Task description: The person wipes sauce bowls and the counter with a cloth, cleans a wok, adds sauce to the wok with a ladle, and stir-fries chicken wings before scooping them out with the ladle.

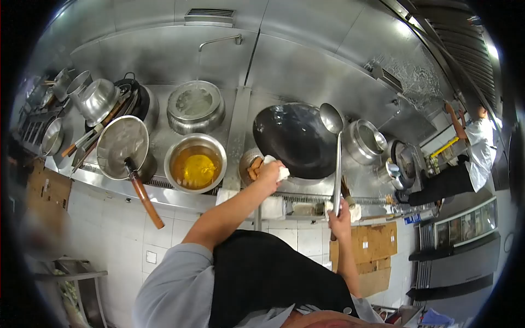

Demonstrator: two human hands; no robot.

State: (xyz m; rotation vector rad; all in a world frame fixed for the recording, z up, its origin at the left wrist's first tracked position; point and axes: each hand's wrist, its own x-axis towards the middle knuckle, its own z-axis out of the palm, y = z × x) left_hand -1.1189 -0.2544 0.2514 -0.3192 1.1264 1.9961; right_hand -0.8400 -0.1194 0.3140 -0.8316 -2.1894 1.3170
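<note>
A white cloth is gripped in my left hand at the near left edge of the black wok. The wok sits tilted on the stove, and no food shows in it. Partly behind my left hand is a bowl with brown pieces of food. My right hand is closed around the long handle of a steel ladle, whose bowl rests at or just above the wok's right rim. Another white cloth lies beside my right hand.
Left of the wok stand a metal bowl of yellow oil, a lidded pot and a strainer pot with a wooden-handled tool. Steel pots stand to the right. A co-worker is at the far right.
</note>
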